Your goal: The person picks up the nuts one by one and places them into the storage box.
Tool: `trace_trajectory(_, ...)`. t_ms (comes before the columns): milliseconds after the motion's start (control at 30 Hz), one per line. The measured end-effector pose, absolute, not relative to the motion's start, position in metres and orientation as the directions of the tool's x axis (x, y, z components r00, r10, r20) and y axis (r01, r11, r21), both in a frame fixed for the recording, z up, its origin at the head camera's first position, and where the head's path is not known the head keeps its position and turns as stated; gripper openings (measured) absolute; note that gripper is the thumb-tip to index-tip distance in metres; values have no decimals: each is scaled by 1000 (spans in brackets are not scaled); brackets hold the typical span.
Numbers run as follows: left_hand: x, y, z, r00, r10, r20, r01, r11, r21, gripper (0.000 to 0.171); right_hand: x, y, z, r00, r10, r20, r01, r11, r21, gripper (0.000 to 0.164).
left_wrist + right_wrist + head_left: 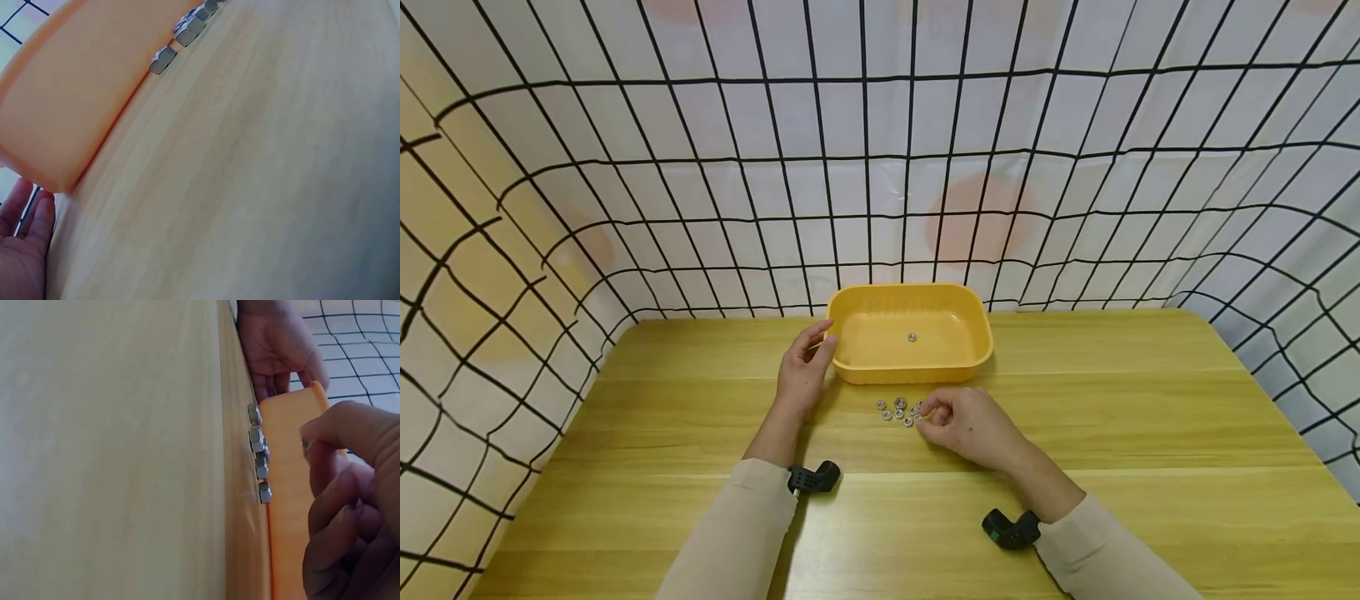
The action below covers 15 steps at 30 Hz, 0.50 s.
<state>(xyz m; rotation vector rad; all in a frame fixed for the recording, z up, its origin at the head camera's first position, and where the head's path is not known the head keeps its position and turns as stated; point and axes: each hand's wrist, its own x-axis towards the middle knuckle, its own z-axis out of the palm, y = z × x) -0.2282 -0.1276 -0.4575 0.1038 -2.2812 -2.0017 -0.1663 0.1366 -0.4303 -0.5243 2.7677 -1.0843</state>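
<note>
While two pale sleeves, a left sleeve (730,533) and a right sleeve (1112,554), are reaching in from the bottom edge of the head view, a dark wrist device (815,477) is sitting at the left cuff and another device (1012,531) at the right, both over a wood-grain tabletop (880,525). Just right of centre, the right hand (970,427) is bringing thumb and index fingertip together; in the right wrist view they are pinching a small metal nut (305,444), mostly hidden, with the other fingers curling below. Beside those fingertips, a loose group of hex nuts (899,413) is lying on the wood at the centre of the head view. Left of centre, the left hand (802,371) is resting at the left end of a yellow bin (910,375), its thumb and fingers standing apart; how firmly they are touching the rim cannot be told. Inside the bin, just above the group, a single nut (912,337) is lying on the floor. Across the upper frame, a black wire grid (865,79) is standing before a whitish cloth (887,117) that is showing salmon spots (958,237).
</note>
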Motion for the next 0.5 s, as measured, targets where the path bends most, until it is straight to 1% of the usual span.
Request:
trace_trajectory(333, -229, -128, -459, -993, -115, 41, 25, 132, 991, 40, -160, 138, -417, -933, -360, -10, -244, 654, -716, 6)
trace_trajectory(500, -228, -128, -458, -993, -114, 37, 22, 132, 991, 40, -158, 139, -411, -929, -370, 2, -256, 638, -726, 6)
